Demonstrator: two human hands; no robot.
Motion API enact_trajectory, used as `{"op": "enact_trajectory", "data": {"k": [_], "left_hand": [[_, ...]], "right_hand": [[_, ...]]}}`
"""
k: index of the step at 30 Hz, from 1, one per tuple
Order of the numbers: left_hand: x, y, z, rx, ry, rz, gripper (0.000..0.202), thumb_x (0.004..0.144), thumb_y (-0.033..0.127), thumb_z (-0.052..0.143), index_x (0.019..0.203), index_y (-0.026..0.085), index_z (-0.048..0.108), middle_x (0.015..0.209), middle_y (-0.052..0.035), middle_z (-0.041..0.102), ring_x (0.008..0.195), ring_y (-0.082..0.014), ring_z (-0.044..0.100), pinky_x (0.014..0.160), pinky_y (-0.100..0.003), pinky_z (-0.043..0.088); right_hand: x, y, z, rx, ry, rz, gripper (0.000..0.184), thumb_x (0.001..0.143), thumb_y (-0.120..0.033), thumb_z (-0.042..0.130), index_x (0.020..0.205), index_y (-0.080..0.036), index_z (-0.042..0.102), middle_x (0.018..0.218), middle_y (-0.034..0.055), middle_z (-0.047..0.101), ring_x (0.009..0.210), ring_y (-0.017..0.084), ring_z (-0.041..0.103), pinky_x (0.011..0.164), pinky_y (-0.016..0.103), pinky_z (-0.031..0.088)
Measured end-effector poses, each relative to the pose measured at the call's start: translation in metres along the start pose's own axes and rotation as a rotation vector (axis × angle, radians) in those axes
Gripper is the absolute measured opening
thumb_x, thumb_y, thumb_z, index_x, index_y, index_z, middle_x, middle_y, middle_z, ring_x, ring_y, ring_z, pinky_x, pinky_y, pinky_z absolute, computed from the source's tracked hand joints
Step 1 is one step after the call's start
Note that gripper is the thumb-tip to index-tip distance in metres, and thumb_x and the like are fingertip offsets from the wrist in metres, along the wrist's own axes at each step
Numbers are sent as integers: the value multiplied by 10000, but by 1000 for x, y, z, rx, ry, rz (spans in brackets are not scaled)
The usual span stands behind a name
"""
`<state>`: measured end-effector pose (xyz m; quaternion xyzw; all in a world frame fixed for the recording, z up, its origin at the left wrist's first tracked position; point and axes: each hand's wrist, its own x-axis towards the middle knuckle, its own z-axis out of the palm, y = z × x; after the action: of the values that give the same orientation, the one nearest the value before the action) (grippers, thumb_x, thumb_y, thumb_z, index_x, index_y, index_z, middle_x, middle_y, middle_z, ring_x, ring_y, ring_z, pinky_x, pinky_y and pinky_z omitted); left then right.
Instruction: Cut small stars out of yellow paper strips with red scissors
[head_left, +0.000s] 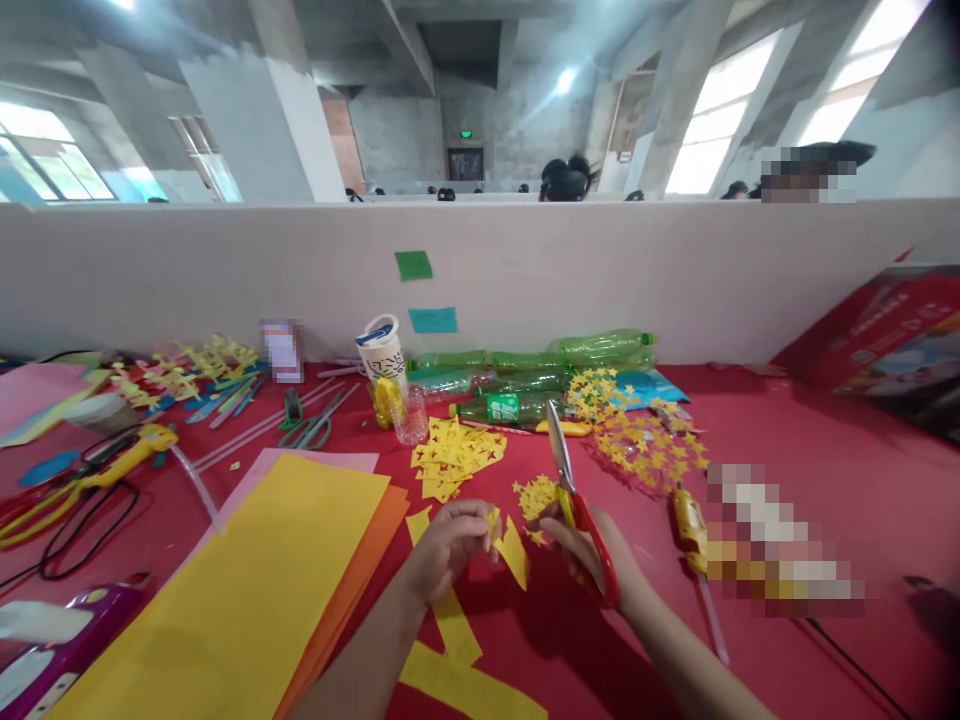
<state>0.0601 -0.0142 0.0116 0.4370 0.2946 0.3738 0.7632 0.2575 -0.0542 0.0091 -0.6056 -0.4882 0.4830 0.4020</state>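
My left hand [448,545] is closed in a pinch on a small piece of yellow paper [514,552] just above the red table. My right hand [592,555] grips red-handled scissors [574,495], whose blades point up and away from me. Between and beyond my hands lie small yellow paper stars [537,495] and yellow offcuts [450,460]. Yellow paper strips [457,640] lie under my left forearm.
A stack of yellow, orange and pink sheets [262,590] lies to the left. Green plastic bottles [525,385], a white cup [381,352], spare scissors [311,425], glue guns [127,455] with cables, more cut stars [645,440] and a red box [892,340] sit about; a white partition [225,270] stands behind.
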Motion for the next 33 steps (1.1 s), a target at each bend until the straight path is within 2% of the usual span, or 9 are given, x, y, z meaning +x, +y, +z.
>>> {"op": "enact_trajectory", "data": {"k": [7,12,15,17,21,26,27,30,33], "left_hand": [[17,-4,13,177,1,13,183,729,234,570,559,168,546,591,5,494,599,-135,506,653,-269,428],[26,4,12,807,37,227,233,826,302,493,638,186,566,763,-22,547,755,-173,514,737,-284,391],[33,-1,13,1167,-18,283,228,851,292,454,703,193,595,790,-31,544,744,-181,501,694,-290,377],[39,-9,16,1280,-80,304,193,838,231,463,735,191,622,798,-43,556,753,-188,508,685,-292,373],[50,-22,19,1283,-90,314,132,779,162,517,736,189,640,804,-59,578,775,-203,525,691,-293,374],[46,-18,20,1230,12,291,266,856,288,452,647,184,578,694,-33,523,646,-177,491,598,-283,341],[42,-16,22,1182,26,277,314,880,327,416,639,184,557,678,-22,510,630,-169,486,588,-276,345],[28,-16,29,764,32,194,293,894,383,413,717,189,543,696,4,511,687,-160,497,641,-258,387],[18,-20,36,554,4,159,174,814,354,573,799,181,580,764,-1,566,736,-163,518,694,-260,414]], "right_hand": [[-11,-7,5,118,-47,7,278,678,-407,663,764,-183,522,378,-103,440,312,85,403,340,181,311],[-4,-3,-8,173,86,-12,264,695,-392,634,774,-192,482,367,-106,441,314,86,397,336,176,282],[4,5,-17,216,153,-33,287,696,-415,626,796,-195,469,362,-111,431,311,89,397,338,182,304],[7,8,-20,236,172,-38,304,690,-425,630,807,-198,465,369,-113,433,307,85,392,331,179,305],[6,7,-17,235,177,-30,262,711,-403,614,797,-198,476,350,-116,433,295,81,389,314,165,284],[1,6,-10,222,159,-36,235,742,-397,587,787,-191,482,328,-122,411,277,77,368,312,166,295],[1,7,-8,218,154,-35,237,745,-401,586,783,-191,484,328,-120,409,276,77,365,311,166,293],[0,9,-2,200,146,-29,254,742,-417,592,790,-193,482,363,-113,427,289,81,383,316,171,302],[-3,8,5,158,135,-31,262,759,-442,564,777,-200,463,397,-107,422,309,87,401,325,178,308]]}}
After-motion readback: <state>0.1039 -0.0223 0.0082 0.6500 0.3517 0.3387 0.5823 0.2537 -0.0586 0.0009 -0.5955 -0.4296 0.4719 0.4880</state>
